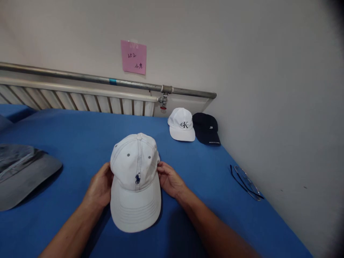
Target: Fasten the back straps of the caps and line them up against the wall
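I'm watching someone holding a white cap with a dark horse-and-rider emblem (pixel 134 200) at the middle of a blue-covered table (pixel 88 134), its brim pointing toward the person. The left hand (pixel 100 184) is gripping one side, its fingertips hiding behind the crown; the right hand (pixel 170 180) is holding the other side near the back, its fingers bending narrowly against the edge. I can't tell whether the cap is resting on the cover or hanging just above it.

Toward the far right corner, a white cap with black letters (pixel 180 123) is sitting beside a black cap (pixel 205 125), the two seeming to touch. A pair of glasses (pixel 245 182) is lying along the right edge, by the wall, and a grey cap (pixel 34 175) is lying toward the left edge.

The fabric is looking soft, so squeezing the sides too hard could be denting the crown. Uneven holding could be tilting it, and a loose right grip could be letting that side slip. A wide swing of the right arm could be knocking the glasses, and a leftward one bumping the grey brim.
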`<state>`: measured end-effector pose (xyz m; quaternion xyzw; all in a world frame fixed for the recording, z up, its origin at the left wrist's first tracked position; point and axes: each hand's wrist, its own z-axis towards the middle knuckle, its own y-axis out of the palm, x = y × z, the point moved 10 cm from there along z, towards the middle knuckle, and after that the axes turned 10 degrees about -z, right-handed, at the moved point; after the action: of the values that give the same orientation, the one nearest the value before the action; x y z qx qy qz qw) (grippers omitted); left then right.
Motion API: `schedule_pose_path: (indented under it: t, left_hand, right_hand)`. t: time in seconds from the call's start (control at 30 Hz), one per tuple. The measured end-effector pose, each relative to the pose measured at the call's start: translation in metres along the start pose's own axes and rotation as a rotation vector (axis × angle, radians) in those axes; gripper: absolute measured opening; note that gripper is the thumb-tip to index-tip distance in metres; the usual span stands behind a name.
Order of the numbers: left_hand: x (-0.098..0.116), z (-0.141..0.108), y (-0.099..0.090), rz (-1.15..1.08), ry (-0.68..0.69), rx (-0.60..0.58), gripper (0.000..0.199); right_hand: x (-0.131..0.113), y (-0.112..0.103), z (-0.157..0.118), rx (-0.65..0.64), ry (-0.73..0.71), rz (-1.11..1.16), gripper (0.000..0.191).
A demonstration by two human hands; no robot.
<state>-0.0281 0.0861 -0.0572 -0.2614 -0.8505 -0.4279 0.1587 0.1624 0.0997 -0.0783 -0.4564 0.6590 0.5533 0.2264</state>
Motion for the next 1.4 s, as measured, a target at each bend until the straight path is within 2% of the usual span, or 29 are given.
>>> schedule_pose_path:
  t: [0.13,0.33,0.53,1.0,1.4]
  left_hand:
    - [0.003,0.001,-0.002,-0.001,0.027,0.004,0.015]
    - [-0.005,-0.002,0.001,0.061,-0.045,0.000,0.015]
    - [-0.005,-0.002,0.001,0.105,-0.041,-0.008,0.020]
    - [-0.011,0.004,-0.003,0.098,-0.083,-0.032,0.016]
    - [-0.008,0.004,-0.003,0.146,-0.055,-0.043,0.016]
  right_hand:
    - [0.002,0.001,0.000,0.002,0.005,-0.024,0.014]
    - [0.003,0.002,-0.002,0.013,0.008,-0.051,0.013]
    - [0.004,0.002,-0.001,0.017,0.005,-0.066,0.012]
    - [0.002,0.004,-0.003,0.020,0.011,-0.094,0.012]
    - [0.001,0.005,-0.003,0.025,0.006,-0.090,0.012]
